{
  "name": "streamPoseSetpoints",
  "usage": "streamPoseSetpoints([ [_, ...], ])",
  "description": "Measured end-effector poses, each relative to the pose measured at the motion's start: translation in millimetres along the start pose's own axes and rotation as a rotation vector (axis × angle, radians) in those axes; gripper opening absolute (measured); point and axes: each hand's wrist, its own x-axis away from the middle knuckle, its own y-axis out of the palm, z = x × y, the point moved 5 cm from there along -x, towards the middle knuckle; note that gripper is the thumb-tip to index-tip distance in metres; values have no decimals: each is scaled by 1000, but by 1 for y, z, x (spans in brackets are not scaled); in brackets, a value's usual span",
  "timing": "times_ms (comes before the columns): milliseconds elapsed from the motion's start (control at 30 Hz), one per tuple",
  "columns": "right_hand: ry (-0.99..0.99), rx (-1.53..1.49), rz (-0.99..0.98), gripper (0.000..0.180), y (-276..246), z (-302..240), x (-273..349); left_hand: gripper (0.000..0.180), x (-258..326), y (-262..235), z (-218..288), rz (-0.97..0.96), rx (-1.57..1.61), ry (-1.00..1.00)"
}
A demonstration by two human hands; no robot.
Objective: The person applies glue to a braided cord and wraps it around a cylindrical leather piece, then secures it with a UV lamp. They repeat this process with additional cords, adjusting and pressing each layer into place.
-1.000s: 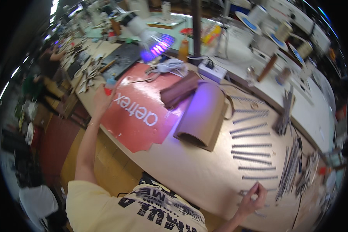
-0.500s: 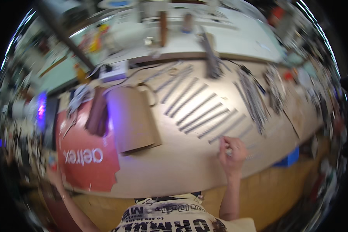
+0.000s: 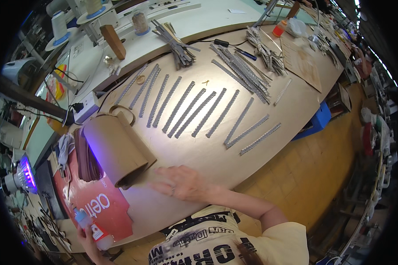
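Observation:
In my left hand (image 3: 89,242), at the lower left, is a squeeze bottle (image 3: 102,237) with a blue cap and a red-and-white label. The fingers are wrapped round its side. My right hand (image 3: 185,184) hovers over the front of the table, blurred by motion. Its fingers point left, towards the lower end of a tan curled sheet (image 3: 115,141). Whether they hold anything is too smeared to see. Beyond the hand, several grey braided strips (image 3: 195,115) lie slanted in a row across the tan tabletop (image 3: 199,161).
A red printed sheet (image 3: 119,216) lies under brown folded pieces (image 3: 85,157) at left. A purple-lit lamp (image 3: 24,174) stands at the left edge. Bundles of grey strips (image 3: 243,73) and a dark-handled tool (image 3: 246,54) lie farther back. A white power box (image 3: 85,106) sits behind the curled sheet.
The view has turned to the right. My right hand has moved from beside the nearest strips leftwards to near the curled sheet. The bottle in my left hand now shows clearly over the red sheet.

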Motion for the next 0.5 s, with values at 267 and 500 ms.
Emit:
streamPoseSetpoints([
  [267, 70, -52, -71, 40, 6, 13, -1, 70, -18, -56, -7, 538, -1068, -172],
  [500, 377, 133, 29, 21, -40, 55, 24, 53, -30, -103, -66, 664, -1029, -60],
])
